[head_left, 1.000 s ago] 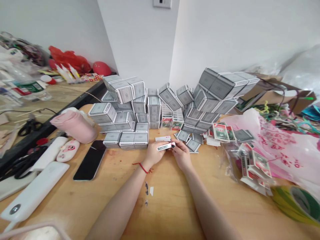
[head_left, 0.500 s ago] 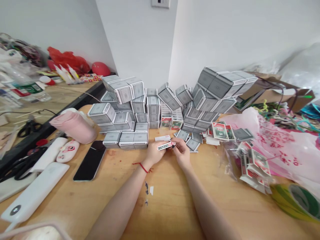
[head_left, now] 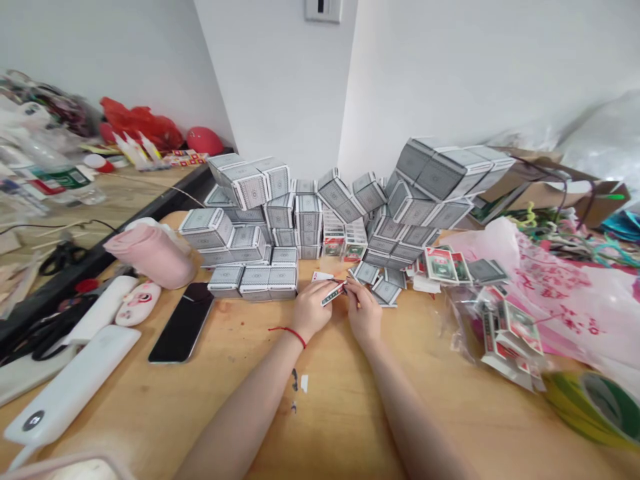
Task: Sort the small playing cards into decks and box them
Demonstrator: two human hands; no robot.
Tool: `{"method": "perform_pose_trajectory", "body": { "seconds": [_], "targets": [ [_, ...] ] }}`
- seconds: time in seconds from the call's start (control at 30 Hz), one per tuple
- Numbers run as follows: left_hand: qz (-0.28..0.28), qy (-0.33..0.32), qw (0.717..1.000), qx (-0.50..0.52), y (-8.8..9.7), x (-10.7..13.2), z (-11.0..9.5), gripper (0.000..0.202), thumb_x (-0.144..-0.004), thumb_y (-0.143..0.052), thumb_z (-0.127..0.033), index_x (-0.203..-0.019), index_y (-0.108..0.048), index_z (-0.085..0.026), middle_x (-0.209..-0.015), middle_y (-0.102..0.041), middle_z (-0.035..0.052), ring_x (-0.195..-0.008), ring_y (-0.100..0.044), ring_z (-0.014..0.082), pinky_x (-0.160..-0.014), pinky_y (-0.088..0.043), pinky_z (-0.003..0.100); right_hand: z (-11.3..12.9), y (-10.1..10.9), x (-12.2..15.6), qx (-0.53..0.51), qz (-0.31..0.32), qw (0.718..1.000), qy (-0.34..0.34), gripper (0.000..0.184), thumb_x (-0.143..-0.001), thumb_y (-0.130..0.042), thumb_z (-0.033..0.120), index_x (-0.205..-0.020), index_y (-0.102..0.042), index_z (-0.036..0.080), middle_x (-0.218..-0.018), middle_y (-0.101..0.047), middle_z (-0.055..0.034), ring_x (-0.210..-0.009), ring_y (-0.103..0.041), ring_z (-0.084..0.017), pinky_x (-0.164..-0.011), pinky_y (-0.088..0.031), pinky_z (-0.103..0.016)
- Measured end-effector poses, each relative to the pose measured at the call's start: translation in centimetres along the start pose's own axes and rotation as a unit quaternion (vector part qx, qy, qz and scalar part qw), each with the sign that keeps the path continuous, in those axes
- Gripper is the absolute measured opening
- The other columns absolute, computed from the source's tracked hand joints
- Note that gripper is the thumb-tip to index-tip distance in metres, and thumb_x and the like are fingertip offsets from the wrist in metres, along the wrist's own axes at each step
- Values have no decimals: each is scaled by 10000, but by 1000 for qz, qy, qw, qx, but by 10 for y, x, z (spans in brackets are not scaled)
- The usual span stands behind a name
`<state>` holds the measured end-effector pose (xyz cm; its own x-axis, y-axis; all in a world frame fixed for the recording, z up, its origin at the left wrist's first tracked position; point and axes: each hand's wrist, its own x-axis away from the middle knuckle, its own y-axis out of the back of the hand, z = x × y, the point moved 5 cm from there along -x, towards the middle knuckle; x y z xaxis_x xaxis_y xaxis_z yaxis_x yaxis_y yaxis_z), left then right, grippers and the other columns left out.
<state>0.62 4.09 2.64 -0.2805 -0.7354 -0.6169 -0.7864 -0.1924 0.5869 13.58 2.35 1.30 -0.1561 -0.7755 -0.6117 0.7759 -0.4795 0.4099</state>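
My left hand (head_left: 311, 308) grips a small playing card box (head_left: 332, 294), its narrow printed side facing up. At the far end of that box, the fingers of my right hand (head_left: 364, 310) are pinched against it; whether they hold a flap or a card is too small to tell. A playing card (head_left: 321, 276) lies face up on the table just beyond my left hand. Loose grey-backed cards (head_left: 385, 291) are spread beyond my right hand. Grey card-covered blocks (head_left: 269, 280) are stacked behind, with upright green-and-red card boxes (head_left: 355, 249) between the stacks.
On the left lie a phone (head_left: 181, 324), a white power bank (head_left: 75, 387) and a pink rolled pouch (head_left: 151, 255). To the right are opened card boxes (head_left: 515, 333), a printed pink plastic bag (head_left: 560, 287) and yellow-green tape (head_left: 575, 407). Paper scraps (head_left: 305, 383) lie near my left forearm.
The card box in my left hand has turned to a steeper slant. My left hand has shifted slightly right and now covers more of the card lying behind it.
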Motion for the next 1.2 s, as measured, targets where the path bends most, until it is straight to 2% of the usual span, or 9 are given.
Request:
{"method": "perform_pose_trajectory", "body": {
  "seconds": [0.5,0.67,0.77,0.87,1.0,1.1,1.2],
  "targets": [
    [22,-26,999,-39,-1,-3,-6,351,-718,-490,-39,-973,-620,-241,-984,-647,11,-942,-578,159,-852,-463,331,-1,6,-5,8,-27,999,-39,140,-805,-367,137,-809,-496,191,-870,-528,-73,-864,-515,-179,-768,-440,-338],
    [22,-14,999,-40,0,-3,-5,362,-719,-487,-37,-989,-613,-243,-987,-645,6,-935,-577,149,-856,-458,318,-10,8,-4,0,-40,993,-114,107,-799,-415,248,-797,-498,181,-814,-535,-62,-744,-519,-171,-623,-443,-290],
    [17,-15,999,-39,0,-3,-5,348,-723,-485,-42,-978,-616,-238,-987,-644,10,-941,-574,151,-861,-454,321,-14,3,-2,-20,-5,983,-184,200,-786,-460,363,-747,-515,175,-678,-555,-27,-589,-510,-143,-547,-420,-263],
    [20,-13,999,-43,-1,-2,-4,333,-725,-488,-52,-967,-620,-240,-992,-643,11,-949,-571,158,-860,-452,334,-17,-5,4,-95,26,958,-271,288,-759,-487,455,-694,-515,176,-537,-549,5,-449,-494,-121,-456,-402,-241],
    [27,-9,999,-44,-2,-2,-3,363,-703,-493,-34,-976,-616,-241,-1007,-639,10,-960,-566,165,-869,-445,341,-25,-12,12,-241,9,890,-386,331,-685,-565,495,-650,-501,171,-486,-560,13,-365,-513,-119,-372,-415,-235],
    [29,-9,998,-46,-2,-2,-3,362,-702,-495,-36,-973,-614,-243,-1000,-641,7,-959,-566,163,-871,-442,341,-29,-15,14,-320,3,847,-425,333,-613,-648,461,-630,-520,154,-526,-598,-7,-389,-550,-125,-372,-448,-237],
    [35,-13,998,-47,-3,-2,-3,359,-710,-489,-37,-979,-610,-243,-1006,-639,7,-966,-564,160,-876,-438,338,-29,-16,13,-357,14,821,-445,333,-566,-699,426,-614,-539,137,-533,-614,-22,-399,-563,-124,-371,-462,-229]
  ]
}}
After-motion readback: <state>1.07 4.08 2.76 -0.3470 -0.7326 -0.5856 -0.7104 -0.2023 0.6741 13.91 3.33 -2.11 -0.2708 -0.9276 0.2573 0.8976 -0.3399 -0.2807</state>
